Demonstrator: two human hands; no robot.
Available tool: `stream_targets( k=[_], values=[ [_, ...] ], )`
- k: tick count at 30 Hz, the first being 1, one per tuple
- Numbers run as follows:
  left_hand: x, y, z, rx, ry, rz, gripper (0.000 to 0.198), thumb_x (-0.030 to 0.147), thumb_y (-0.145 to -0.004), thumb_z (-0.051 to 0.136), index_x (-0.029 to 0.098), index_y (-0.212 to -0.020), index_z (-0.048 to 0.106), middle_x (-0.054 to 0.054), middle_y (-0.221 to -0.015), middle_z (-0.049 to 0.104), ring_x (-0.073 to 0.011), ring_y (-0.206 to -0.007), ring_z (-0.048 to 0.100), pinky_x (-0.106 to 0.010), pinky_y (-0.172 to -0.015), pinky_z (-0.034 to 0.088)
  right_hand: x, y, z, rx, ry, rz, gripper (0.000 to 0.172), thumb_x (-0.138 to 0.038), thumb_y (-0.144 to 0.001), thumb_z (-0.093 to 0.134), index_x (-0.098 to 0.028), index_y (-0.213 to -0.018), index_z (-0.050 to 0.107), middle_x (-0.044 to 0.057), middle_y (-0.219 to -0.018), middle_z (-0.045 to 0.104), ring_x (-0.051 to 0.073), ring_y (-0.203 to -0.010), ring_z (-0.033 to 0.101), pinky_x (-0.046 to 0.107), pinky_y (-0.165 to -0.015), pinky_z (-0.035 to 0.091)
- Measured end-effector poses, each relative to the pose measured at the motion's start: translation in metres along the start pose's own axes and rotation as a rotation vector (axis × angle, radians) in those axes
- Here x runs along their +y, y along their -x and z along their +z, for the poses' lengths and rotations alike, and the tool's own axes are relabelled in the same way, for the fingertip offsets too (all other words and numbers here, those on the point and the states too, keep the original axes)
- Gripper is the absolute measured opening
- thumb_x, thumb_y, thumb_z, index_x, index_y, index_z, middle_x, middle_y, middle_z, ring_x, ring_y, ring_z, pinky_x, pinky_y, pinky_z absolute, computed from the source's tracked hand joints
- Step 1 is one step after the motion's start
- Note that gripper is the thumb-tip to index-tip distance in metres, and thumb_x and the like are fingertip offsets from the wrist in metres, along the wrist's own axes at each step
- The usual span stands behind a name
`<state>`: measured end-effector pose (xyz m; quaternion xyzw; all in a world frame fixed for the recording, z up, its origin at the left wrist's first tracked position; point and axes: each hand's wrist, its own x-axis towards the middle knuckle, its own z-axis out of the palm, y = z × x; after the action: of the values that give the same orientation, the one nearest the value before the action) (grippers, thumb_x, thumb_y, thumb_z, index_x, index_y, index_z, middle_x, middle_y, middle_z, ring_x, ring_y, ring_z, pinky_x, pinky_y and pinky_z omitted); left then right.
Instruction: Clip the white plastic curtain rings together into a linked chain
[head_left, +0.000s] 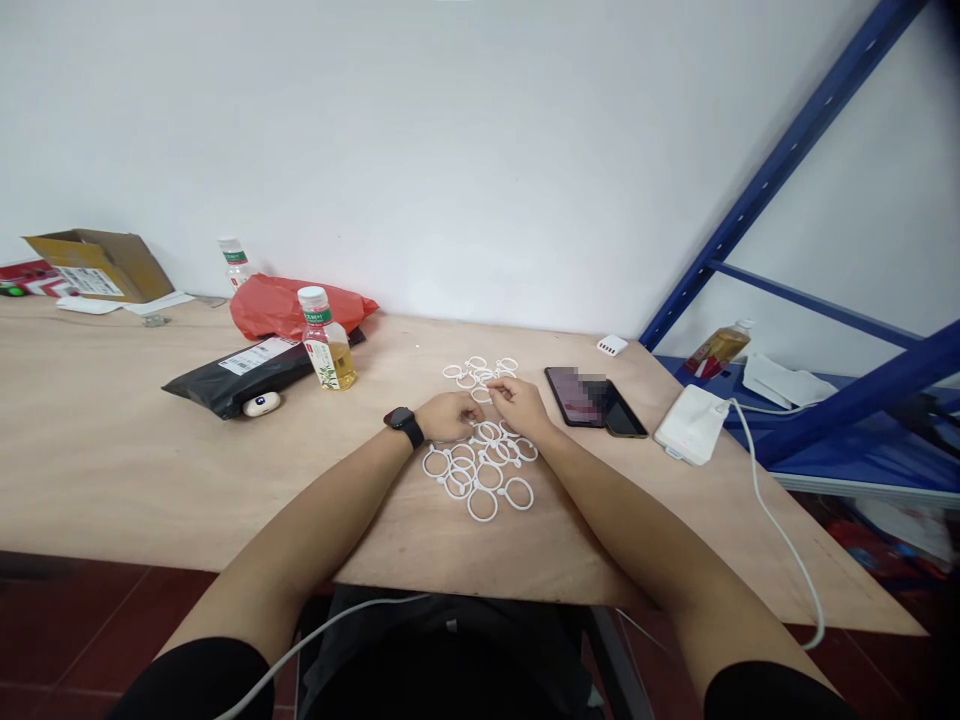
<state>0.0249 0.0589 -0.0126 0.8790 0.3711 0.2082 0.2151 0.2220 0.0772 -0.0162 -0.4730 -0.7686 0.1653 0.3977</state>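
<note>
Both of my hands meet over the table (420,540), between two loose groups of thin white plastic rings, each with a small knob. My left hand (448,415), wearing a black watch (405,425) on its wrist, has its fingers curled; what they hold is hidden. Thumb and fingers of my right hand (521,406) are pinched at the edge of a white ring (481,401). Closer to me lies the larger group of rings (482,504), some overlapping. Beyond my fingertips is the smaller group (452,372).
Two phones (574,396) and a white power bank (690,425) with a cable lie to the right. A tea bottle (328,345), black parcel (225,385), earphone case (261,404) and red bag (270,305) are left. A blue metal rack (795,130) borders the right side.
</note>
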Motion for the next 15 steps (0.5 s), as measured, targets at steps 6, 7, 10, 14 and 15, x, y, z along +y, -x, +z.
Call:
stream_targets(
  k=[6, 7, 10, 14, 15],
  values=[
    [-0.0008, -0.0011, 0.0067, 0.179, 0.027, -0.046, 0.027, 0.012, -0.071, 0.059, 0.017, -0.093, 0.073, -0.001, -0.084, 0.069, -0.0133, -0.074, 0.061, -0.024, -0.073, 0.050, -0.0042, 0.0020, -0.0025, -0.031, -0.018, -0.058, 0.018, -0.022, -0.084, 0.058, -0.021, -0.093, 0.074, 0.004, -0.088, 0.074, 0.017, -0.079, 0.067, 0.029, -0.073, 0.050],
    [-0.0006, -0.0011, 0.0065, 0.236, 0.037, -0.045, 0.028, 0.011, -0.072, 0.058, 0.017, -0.095, 0.072, -0.001, -0.084, 0.069, -0.0127, -0.072, 0.061, -0.024, -0.072, 0.050, -0.0052, 0.0024, -0.0032, -0.040, -0.028, -0.076, 0.018, -0.022, -0.084, 0.058, -0.022, -0.093, 0.074, 0.004, -0.088, 0.074, 0.017, -0.079, 0.066, 0.028, -0.073, 0.049],
    [0.0001, -0.0012, 0.0039, 0.421, 0.022, -0.013, 0.028, 0.012, -0.077, 0.058, 0.016, -0.102, 0.069, -0.003, -0.087, 0.068, -0.0127, -0.071, 0.060, -0.026, -0.073, 0.050, -0.0083, 0.0033, -0.0051, -0.095, -0.069, -0.123, 0.019, -0.025, -0.087, 0.057, -0.021, -0.095, 0.074, 0.003, -0.086, 0.074, 0.016, -0.076, 0.065, 0.027, -0.072, 0.048],
    [0.0035, -0.0015, -0.0001, 0.539, -0.123, 0.092, 0.022, 0.017, -0.082, 0.059, 0.015, -0.103, 0.066, -0.006, -0.088, 0.068, -0.0176, -0.079, 0.062, -0.033, -0.079, 0.050, -0.0094, 0.0039, -0.0050, -0.123, -0.115, -0.152, 0.019, -0.028, -0.086, 0.058, -0.020, -0.094, 0.074, 0.003, -0.084, 0.074, 0.015, -0.071, 0.063, 0.025, -0.068, 0.047],
    [0.0050, -0.0015, -0.0005, 0.539, -0.164, 0.114, 0.021, 0.017, -0.083, 0.059, 0.015, -0.102, 0.066, -0.006, -0.088, 0.068, -0.0190, -0.083, 0.062, -0.034, -0.081, 0.050, -0.0090, 0.0040, -0.0047, -0.123, -0.122, -0.158, 0.019, -0.027, -0.085, 0.058, -0.019, -0.093, 0.074, 0.003, -0.083, 0.073, 0.015, -0.071, 0.063, 0.025, -0.068, 0.046]
  ],
)
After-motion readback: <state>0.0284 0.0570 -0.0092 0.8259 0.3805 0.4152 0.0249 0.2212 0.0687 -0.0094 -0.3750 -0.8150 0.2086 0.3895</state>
